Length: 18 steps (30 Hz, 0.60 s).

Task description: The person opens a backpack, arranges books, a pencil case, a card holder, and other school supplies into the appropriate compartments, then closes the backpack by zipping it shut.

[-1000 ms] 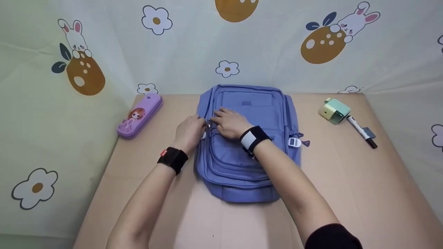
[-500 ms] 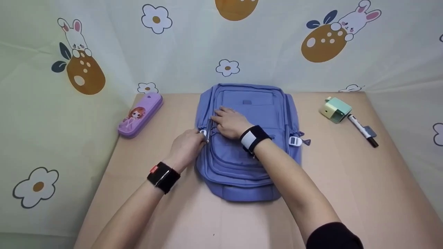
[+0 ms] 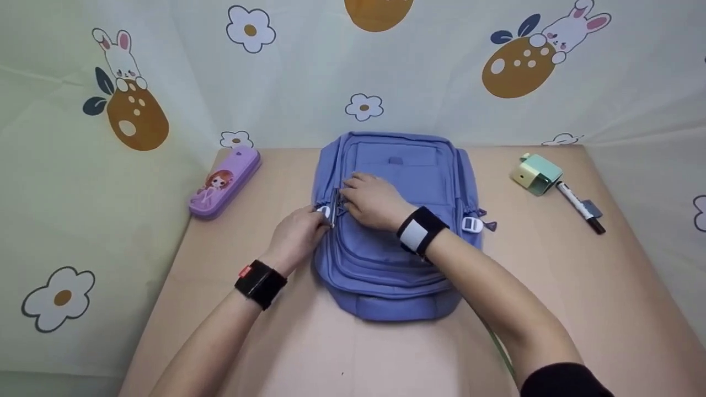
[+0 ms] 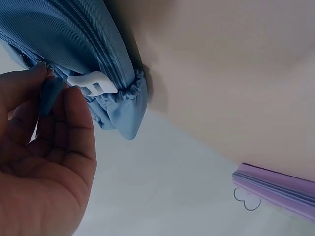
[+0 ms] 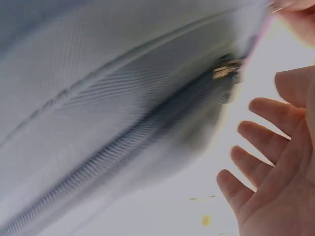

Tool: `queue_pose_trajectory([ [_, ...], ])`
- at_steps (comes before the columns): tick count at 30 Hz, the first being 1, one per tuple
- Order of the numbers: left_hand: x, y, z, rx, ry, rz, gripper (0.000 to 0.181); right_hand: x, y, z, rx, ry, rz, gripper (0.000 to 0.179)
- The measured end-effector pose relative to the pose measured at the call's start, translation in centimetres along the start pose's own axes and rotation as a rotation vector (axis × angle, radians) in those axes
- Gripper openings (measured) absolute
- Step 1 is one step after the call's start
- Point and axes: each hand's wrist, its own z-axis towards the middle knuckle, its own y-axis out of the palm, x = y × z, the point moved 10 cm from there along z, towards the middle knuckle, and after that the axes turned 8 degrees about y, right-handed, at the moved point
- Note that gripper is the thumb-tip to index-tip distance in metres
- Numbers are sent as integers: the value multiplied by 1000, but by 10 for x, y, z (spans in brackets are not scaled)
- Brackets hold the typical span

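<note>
Desk: a tan top with a cloth backdrop printed with rabbits and flowers hanging behind and beside it.
Backpack: blue, lying flat at the middle of the desk's far half, front side up, bottom end towards the person.
Right hand: lies palm down on the backpack's front panel, fingers fairly straight and pointing to the left edge, holding nothing.
Left hand: at the backpack's left edge; thumb and fingers pinch a blue zipper pull, just beside a white buckle.
Pencil case: purple with a cartoon girl, on the desk's left side, well apart from the backpack.
Pencil sharpener: green and cream, at the far right of the desk.
Marker: white with a black cap, just beside the pencil sharpener.
</note>
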Motion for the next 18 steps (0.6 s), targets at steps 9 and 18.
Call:
queue_pose_trajectory([
  [9, -3, -1, 0, 0, -30, -49, 5, -46, -10, -107, 128, -201, 47, 12],
  [18, -7, 4, -4, -21, -91, -72, 5, -48, 4, -135, 172, -113, -28, 24],
])
